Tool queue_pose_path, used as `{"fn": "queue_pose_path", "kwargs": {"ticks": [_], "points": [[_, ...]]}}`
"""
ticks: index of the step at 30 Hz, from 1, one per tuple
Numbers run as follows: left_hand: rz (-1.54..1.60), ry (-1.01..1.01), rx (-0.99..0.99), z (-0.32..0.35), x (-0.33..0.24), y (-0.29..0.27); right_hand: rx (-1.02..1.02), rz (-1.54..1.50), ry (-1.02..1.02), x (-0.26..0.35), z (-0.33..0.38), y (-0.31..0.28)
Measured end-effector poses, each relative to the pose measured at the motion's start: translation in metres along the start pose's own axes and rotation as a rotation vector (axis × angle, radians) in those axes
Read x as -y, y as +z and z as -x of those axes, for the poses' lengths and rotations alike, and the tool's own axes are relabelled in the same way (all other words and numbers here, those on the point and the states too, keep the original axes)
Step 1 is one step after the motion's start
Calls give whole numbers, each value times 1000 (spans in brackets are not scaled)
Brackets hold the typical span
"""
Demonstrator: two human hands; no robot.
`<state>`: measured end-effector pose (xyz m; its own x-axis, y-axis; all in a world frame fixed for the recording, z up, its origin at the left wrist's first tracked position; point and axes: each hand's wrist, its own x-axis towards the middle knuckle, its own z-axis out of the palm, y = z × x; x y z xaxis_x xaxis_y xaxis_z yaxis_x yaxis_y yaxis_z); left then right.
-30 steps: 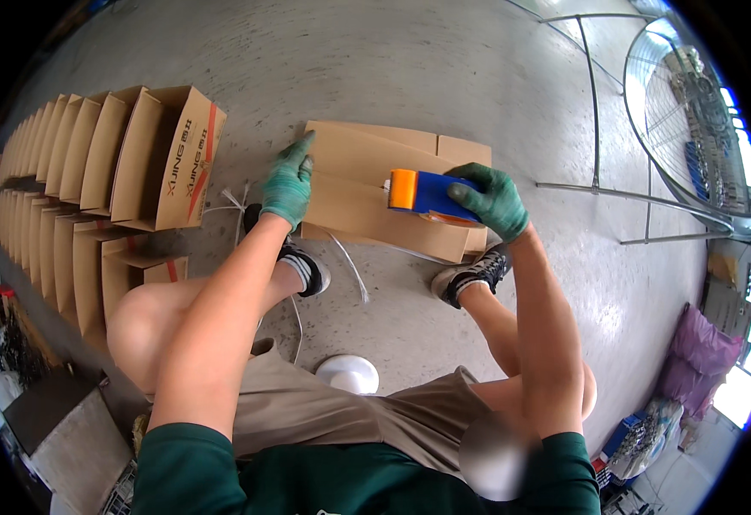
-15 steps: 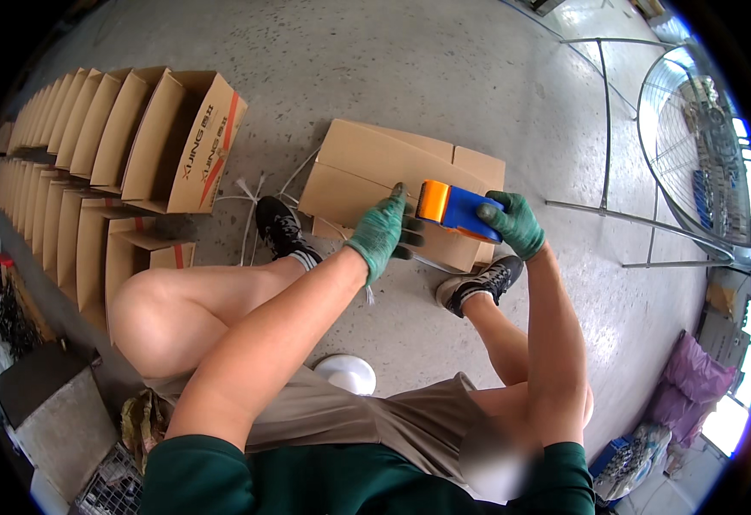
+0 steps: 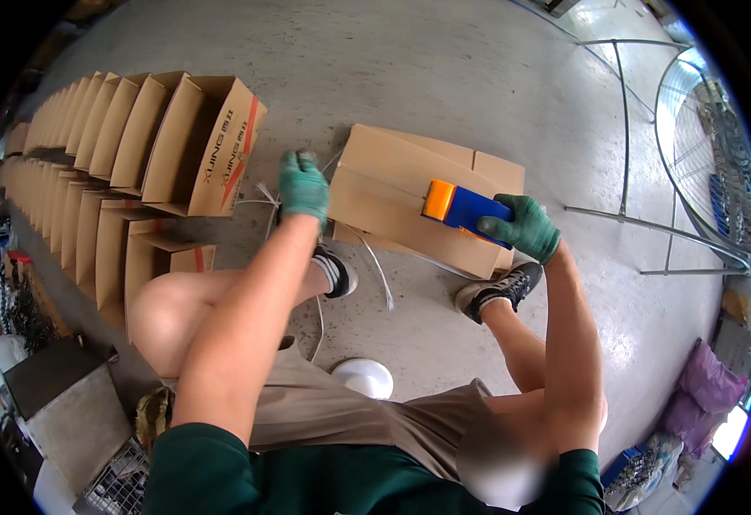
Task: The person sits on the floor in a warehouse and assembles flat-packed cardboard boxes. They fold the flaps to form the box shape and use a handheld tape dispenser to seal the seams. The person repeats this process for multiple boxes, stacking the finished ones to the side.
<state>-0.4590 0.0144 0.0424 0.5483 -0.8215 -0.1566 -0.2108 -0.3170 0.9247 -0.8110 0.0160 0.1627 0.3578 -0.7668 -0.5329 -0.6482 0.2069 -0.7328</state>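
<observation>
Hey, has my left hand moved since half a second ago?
Yes. Judged against the flattened cartons on the floor, your left hand has shifted left, from over their near edge to beside their left end.

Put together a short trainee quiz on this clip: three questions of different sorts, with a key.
1. What does the green-gloved right hand hold?
a) a length of white string
b) a blue-and-orange handheld tool, apparently a tape dispenser
c) a purple bundle
2. Consider the green-gloved left hand. True or false: it grips the tool's orange end.
3. On which side of the flattened brown cardboard, from the person's viewpoint, do the rows of open brown cardboard boxes stand?

Key:
1. b
2. False; the left hand is well apart from the tool.
3. Left.
</observation>
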Motion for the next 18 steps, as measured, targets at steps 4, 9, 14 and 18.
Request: {"fn": "queue_pose_path", "kwargs": {"ticks": [4, 9, 14, 18], "points": [[-41, -66, 76, -49, 62, -21, -22, 80, 11, 12, -11, 10], [-338, 93, 120, -51, 88, 5, -57, 77, 65, 8, -7, 10], [-143, -68, 289, -83, 166, -4, -39, 65, 2, 23, -13, 16], [-378, 501, 176, -32, 15, 1, -45, 35, 58, -6, -12, 12]]}}
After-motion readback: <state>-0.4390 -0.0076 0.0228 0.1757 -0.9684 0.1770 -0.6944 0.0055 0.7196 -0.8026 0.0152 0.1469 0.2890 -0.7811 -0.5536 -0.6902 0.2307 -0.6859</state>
